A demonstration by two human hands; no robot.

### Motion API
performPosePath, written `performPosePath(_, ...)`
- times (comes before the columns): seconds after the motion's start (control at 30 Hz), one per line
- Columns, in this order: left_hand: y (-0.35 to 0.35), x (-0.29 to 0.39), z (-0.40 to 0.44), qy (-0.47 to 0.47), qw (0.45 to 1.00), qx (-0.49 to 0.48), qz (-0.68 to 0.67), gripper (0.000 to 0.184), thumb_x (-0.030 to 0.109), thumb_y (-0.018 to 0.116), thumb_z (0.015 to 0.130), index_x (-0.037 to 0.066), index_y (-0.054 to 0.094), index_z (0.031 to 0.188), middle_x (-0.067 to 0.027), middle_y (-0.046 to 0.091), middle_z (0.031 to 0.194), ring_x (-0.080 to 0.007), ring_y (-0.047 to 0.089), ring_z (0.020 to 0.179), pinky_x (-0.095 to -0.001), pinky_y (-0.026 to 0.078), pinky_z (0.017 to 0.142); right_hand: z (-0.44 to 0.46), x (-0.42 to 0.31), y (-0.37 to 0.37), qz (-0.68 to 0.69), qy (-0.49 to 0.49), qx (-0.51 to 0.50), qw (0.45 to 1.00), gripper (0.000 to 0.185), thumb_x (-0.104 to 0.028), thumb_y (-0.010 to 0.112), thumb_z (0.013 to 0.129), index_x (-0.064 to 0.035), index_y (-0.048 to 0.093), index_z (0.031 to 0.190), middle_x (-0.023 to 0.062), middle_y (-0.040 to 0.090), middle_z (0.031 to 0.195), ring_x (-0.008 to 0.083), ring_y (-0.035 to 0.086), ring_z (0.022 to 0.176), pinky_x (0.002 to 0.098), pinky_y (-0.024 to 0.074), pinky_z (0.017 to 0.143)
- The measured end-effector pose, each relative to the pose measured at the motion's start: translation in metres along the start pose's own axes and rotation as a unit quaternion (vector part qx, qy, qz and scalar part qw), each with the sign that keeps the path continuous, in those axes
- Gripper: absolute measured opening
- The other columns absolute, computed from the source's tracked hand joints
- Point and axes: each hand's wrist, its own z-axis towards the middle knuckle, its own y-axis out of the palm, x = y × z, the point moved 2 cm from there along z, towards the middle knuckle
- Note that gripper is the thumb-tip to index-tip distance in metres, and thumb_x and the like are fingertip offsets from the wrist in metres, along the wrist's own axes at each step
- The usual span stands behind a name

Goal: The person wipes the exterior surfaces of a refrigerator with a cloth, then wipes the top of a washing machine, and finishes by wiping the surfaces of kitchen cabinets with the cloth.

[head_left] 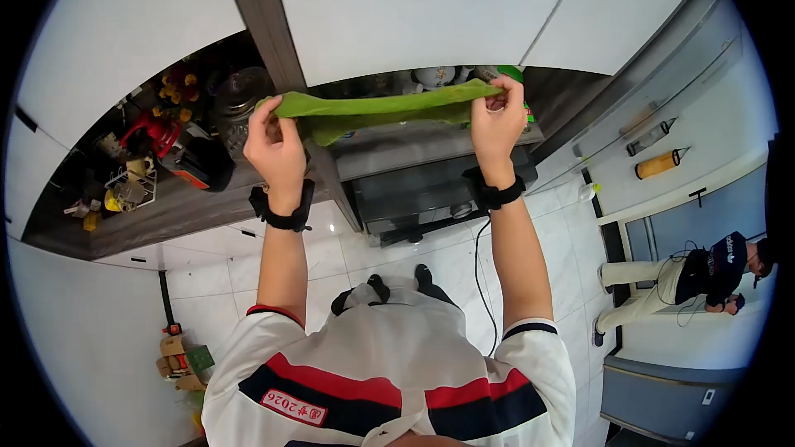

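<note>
A green cloth [381,108] is stretched sideways between my two hands, in front of the shelf opening. My left hand [277,149] pinches its left corner, and its lower part hangs in a fold. At the other end, my right hand [498,124] grips the right corner between thumb and fingers. Both wrists wear black straps. Behind the cloth, a white patterned pot [435,76] on the shelf is partly hidden. Close to my left hand stands a large glass jar [240,99].
On the left shelf are a red and black appliance [186,149] and a wire rack [132,186] with cups. A dark glass-fronted cabinet [414,199] stands below the cloth, with a black cable [478,281] on the floor. Another person [704,277] stands at the right.
</note>
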Motion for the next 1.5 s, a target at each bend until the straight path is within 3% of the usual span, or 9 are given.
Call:
performPosePath(0.2,0.015,0.002,-0.006,0.156,0.982,-0.044,0.102,0.04,0.0,0.062,0.087,-0.004,0.051,0.125,-0.0196,0.059,0.118,-0.0285,0.059,0.11,-0.0343,0.045,0.097,0.004,-0.01,0.021,0.174,0.042,0.054,0.982,0.033,0.007,0.057,0.077,0.0005,0.049,0.108,0.0071,0.059,0.084,0.013,0.057,0.072,0.0262,0.0474,0.068)
performPosePath(0.3,0.039,0.004,-0.006,0.109,0.967,-0.153,0.17,0.056,0.006,0.059,0.085,-0.003,0.039,0.137,-0.0197,0.062,0.101,-0.036,0.059,0.084,-0.0443,0.047,0.077,0.008,-0.019,0.031,0.214,0.015,0.092,0.972,0.034,0.008,0.056,0.078,0.0006,0.047,0.11,0.0073,0.058,0.086,0.0128,0.057,0.076,0.0259,0.0472,0.071)
performPosePath(0.4,0.063,0.003,-0.021,0.236,0.913,-0.199,0.266,0.069,0.007,0.056,0.083,-0.003,0.027,0.144,-0.0145,0.061,0.085,-0.0328,0.06,0.073,-0.0461,0.046,0.069,0.013,-0.021,0.036,0.194,-0.028,0.116,0.974,0.03,0.007,0.055,0.08,0.0011,0.048,0.109,0.0074,0.057,0.087,0.013,0.057,0.077,0.0255,0.0471,0.072)
performPosePath(0.67,0.103,0.027,-0.031,0.202,0.895,-0.339,0.21,0.071,0.005,0.056,0.083,-0.001,0.024,0.146,-0.0153,0.061,0.088,-0.0329,0.059,0.068,-0.0411,0.047,0.059,0.024,-0.023,0.027,0.118,0.019,0.082,0.989,0.022,0.005,0.051,0.087,0.0012,0.049,0.109,0.0102,0.058,0.101,0.0142,0.057,0.087,0.0258,0.0454,0.077)
performPosePath(0.83,0.077,0.024,-0.02,0.2,0.939,-0.2,0.198,0.071,0.005,0.056,0.081,-0.003,0.026,0.145,-0.0164,0.06,0.084,-0.0336,0.057,0.063,-0.0435,0.045,0.057,0.022,-0.004,0.036,0.128,-0.052,0.103,0.985,0.023,0.003,0.052,0.089,0.0012,0.049,0.112,0.0118,0.059,0.104,0.0169,0.058,0.09,0.028,0.0463,0.081)
performPosePath(1.0,0.025,0.035,0.001,0.075,0.976,-0.133,0.156,0.066,0.003,0.049,0.089,-0.004,0.019,0.147,-0.0295,0.039,0.14,-0.0416,0.045,0.124,-0.0401,0.036,0.103,0.019,-0.007,0.058,0.077,-0.144,0.124,0.979,0.03,0.0,0.061,0.086,-0.0003,0.054,0.115,0.0228,0.053,0.121,0.0409,0.046,0.12,0.0437,0.0385,0.099)
performPosePath(1.23,-0.004,0.019,-0.004,0.079,0.979,-0.095,0.163,0.06,0.003,0.045,0.093,-0.007,0.02,0.146,-0.0282,0.034,0.145,-0.0379,0.037,0.134,-0.0373,0.029,0.109,0.001,-0.044,0.117,-0.052,-0.233,0.09,0.967,0.059,-0.004,0.051,0.082,0.0001,0.037,0.139,0.0251,0.043,0.136,0.0496,0.033,0.127,0.0621,0.0164,0.108)
performPosePath(1.37,-0.01,-0.004,-0.017,0.103,0.977,-0.07,0.172,0.058,0.0,0.043,0.093,-0.01,0.02,0.145,-0.0275,0.029,0.148,-0.034,0.033,0.136,-0.0367,0.027,0.11,-0.026,-0.075,0.135,-0.092,-0.284,-0.017,0.954,0.065,-0.012,0.058,0.074,-0.013,0.046,0.137,0.0208,0.056,0.111,0.0415,0.049,0.101,0.0553,0.0371,0.088)
performPosePath(1.5,0.002,-0.005,-0.021,0.094,0.989,-0.058,0.094,0.06,0.001,0.04,0.094,-0.008,0.014,0.147,-0.0269,0.025,0.15,-0.032,0.032,0.136,-0.036,0.026,0.11,-0.026,-0.066,0.132,-0.06,-0.301,-0.037,0.951,0.061,-0.02,0.061,0.077,-0.0176,0.047,0.137,0.0126,0.058,0.112,0.0349,0.05,0.105,0.044,0.0392,0.089)
